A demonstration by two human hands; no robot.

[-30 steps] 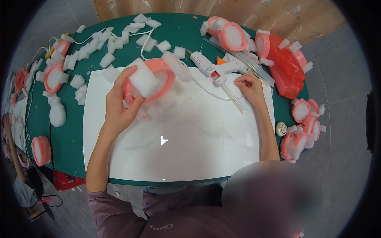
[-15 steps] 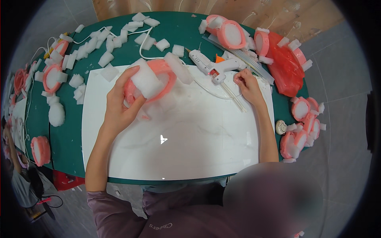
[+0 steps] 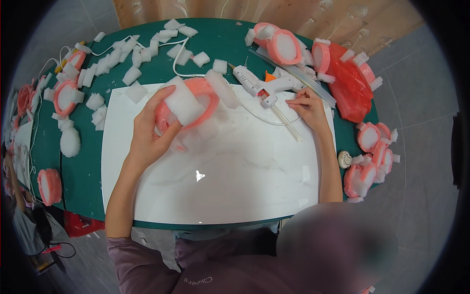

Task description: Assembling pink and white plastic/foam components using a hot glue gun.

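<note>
My left hand [image 3: 152, 128] grips a pink ring-shaped foam piece [image 3: 204, 115] above the white board. Thumb and fingers press on a white foam block [image 3: 183, 102] set against the ring. Another white foam block [image 3: 223, 89] sticks out from the ring's right side. My right hand [image 3: 310, 109] hovers at the board's right side with thumb and fingertips drawn together; anything between them is too small to make out. Just left of it, a white hot glue gun [image 3: 259, 84] with an orange trigger lies on its side, clear glue sticks [image 3: 290, 125] protruding from it.
The white board [image 3: 235, 191] covers the middle of a green table [image 3: 83, 183]. Loose white foam pieces [image 3: 131, 75] and a white cable are scattered at the back left. Pink-and-white pieces [image 3: 284, 46], a red plastic bag [image 3: 350, 90] and a round tin-like object [image 3: 344, 159] lie along the right.
My right hand's fingers have shifted slightly and straightened a little near the glue gun. My left hand still holds the pink ring in nearly the same place.
</note>
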